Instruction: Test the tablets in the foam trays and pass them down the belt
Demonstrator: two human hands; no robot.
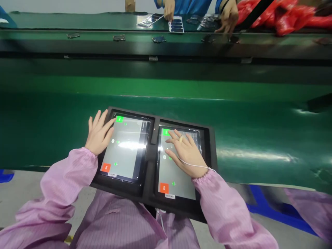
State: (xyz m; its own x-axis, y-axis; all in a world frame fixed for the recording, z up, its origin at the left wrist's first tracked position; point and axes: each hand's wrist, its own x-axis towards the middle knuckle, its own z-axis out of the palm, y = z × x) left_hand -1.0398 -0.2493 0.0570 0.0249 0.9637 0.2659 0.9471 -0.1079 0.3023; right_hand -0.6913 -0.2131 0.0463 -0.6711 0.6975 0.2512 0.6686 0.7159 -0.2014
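Two tablets lie side by side in a black foam tray at the near edge of the bench. The left tablet and the right tablet both show a grey screen with a green box, a red-orange box and small green marks. My left hand has its fingers spread at the tray's left side, its index fingertip by the left tablet's green box. Over the right tablet's upper part is my right hand, fingers apart, hiding some of the screen. A thin white cord runs from its finger to the wrist.
Beyond the green bench runs a dark conveyor with several small parts, such as a circuit board. Across it, a co-worker's hands handle a sheet of dark strips. Red plastic bags lie at the far right.
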